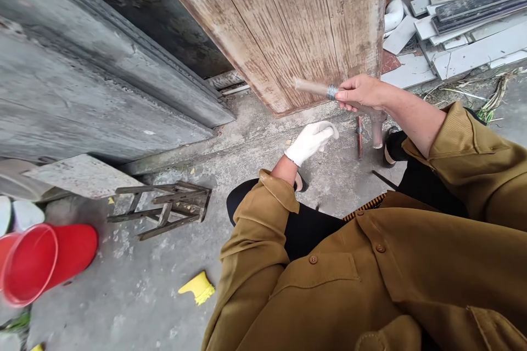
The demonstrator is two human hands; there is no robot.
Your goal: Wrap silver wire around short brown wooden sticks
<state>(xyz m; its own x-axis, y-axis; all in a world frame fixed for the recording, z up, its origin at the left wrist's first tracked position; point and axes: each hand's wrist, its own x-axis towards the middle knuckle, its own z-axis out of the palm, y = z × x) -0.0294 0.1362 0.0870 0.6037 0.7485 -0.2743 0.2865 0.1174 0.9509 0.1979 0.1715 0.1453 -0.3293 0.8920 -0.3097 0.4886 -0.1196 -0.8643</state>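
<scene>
My bare right hand [362,92] is closed around a wooden stick [310,86], which points left in front of the weathered plank panel [284,22]. Silvery wire [331,92] is wound round the stick beside my fingertips. Lower and to the left, my left hand [310,141] wears a white knit glove. Its fingers are loosely curved, with the thumb apart, and nothing shows between them. On the concrete beneath my right hand lies a reddish-brown stick [359,137] with a wrapped band at its middle. A round wooden leg [376,130] stands just right of it.
A small wooden stool [164,205] lies on its side at the left, near red buckets [76,252]. A yellow glove-like piece [198,288] is on the ground. Stacked boards and tiles [477,33] fill the upper right. Grey boards [102,60] lean at upper left.
</scene>
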